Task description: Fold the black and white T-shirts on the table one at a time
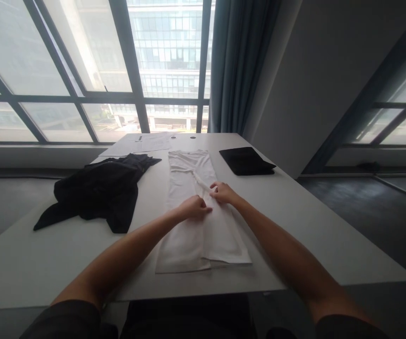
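A long white garment (188, 226) lies flat down the middle of the white table (294, 207), folded lengthwise into a narrow strip. My left hand (194, 207) rests on its middle with the fingers curled and pinching the cloth. My right hand (223, 192) sits just beyond it, fingers bent and gripping a fold of the same white cloth. Both hands are close together over the garment's centre seam.
A crumpled black garment (100, 190) lies on the table's left side. A folded black item (247, 161) lies at the far right. Papers (151, 142) lie at the far edge under the window. A dark curtain (240, 66) hangs behind.
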The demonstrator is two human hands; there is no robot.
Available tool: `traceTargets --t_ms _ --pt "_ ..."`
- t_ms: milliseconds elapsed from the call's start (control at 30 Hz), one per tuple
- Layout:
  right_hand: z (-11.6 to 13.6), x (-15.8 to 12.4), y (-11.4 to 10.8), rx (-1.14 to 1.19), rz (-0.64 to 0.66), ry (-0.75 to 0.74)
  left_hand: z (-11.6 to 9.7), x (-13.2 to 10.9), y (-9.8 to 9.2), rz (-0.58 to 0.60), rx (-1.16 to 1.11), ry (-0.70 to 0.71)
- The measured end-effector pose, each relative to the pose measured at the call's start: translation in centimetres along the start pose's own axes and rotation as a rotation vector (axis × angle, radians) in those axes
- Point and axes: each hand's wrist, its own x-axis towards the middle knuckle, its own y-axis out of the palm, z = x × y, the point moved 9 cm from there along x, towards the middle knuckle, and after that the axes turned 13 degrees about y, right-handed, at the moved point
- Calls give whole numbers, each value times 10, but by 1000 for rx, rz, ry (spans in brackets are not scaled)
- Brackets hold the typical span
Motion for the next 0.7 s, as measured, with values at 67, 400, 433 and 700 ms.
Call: traceTargets --t_ms 67,400,433,700 --pt "-11 3 4 118 20 38 -5 -4 11 74 -133 -51" --pt "-10 -12 9 75 -80 -117 -21 -60 41 139 -741 -285" --pt "-9 -13 10 60 -83 -121 -24 -67 44 149 -764 -286" --pt "-3 -23 14 -35 -121 -158 -38 -104 60 343 -786 -252"
